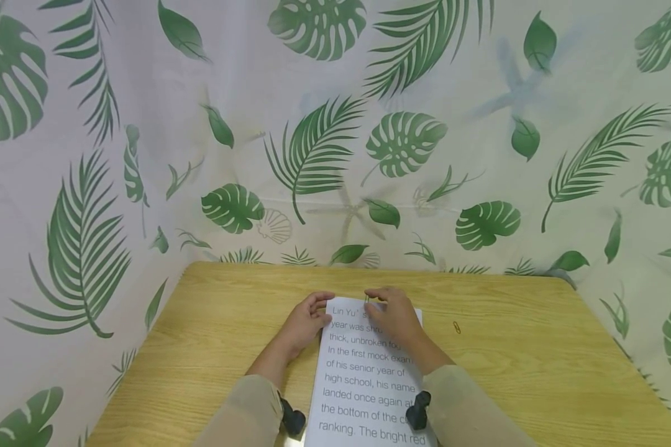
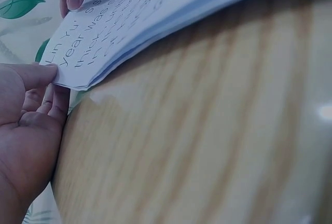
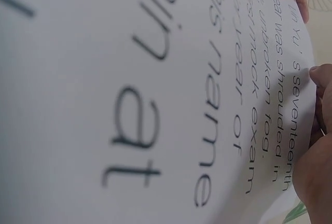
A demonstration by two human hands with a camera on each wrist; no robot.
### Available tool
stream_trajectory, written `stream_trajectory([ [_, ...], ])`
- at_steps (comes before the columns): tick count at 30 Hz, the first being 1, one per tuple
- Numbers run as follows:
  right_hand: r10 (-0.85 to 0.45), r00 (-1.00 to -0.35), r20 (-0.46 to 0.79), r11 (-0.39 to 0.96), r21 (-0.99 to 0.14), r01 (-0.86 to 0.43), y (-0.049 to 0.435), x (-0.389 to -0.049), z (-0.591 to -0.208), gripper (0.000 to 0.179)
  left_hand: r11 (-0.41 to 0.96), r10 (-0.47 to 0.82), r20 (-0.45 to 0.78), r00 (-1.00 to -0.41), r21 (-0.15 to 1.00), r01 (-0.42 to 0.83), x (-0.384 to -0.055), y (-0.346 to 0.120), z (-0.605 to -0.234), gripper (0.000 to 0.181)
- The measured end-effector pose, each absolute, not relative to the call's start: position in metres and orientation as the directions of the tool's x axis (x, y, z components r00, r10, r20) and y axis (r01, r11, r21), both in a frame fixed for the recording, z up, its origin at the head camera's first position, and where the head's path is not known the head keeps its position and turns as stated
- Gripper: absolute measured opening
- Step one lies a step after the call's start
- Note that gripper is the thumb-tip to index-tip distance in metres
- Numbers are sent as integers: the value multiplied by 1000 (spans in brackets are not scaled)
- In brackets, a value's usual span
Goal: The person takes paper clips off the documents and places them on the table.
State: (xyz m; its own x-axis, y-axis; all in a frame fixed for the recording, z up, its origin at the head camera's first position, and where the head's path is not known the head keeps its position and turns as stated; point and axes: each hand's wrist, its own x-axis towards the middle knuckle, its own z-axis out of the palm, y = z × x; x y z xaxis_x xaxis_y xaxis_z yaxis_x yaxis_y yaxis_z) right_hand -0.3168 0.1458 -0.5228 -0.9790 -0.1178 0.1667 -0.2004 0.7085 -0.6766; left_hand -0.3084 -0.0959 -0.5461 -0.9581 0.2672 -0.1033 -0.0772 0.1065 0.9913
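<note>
The right hand (image 1: 394,315) pinches a clip (image 1: 366,299) at the far short edge of the paper stack (image 1: 363,386), the left hand (image 1: 306,321) gripping its left corner

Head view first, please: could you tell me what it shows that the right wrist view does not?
Only the head view shows the loose paper clip, wooden tabletop and sleeves. Only the right wrist view shows the whole word "seventeenth", covered by the right hand in the other. Both show the printed sheets, left hand, right hand and leaf-patterned backdrop.
</note>
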Motion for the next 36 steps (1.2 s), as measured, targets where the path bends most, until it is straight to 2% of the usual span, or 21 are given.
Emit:
stream_trajectory([
  [23,-74,-977,201,710,-677,-193,174,-308,-517,38,109,260,-106,-960,991,-79,-308,-94,-547,47],
  [31,-33,-986,161,722,-679,-135,191,-306,-509,38,110,251,-106,-962,991,-80,-309,-93,-547,48],
  [36,-37,-980,195,739,-655,-158,204,-303,-508,38,105,247,-108,-963,991,-85,-310,-93,-547,48],
])
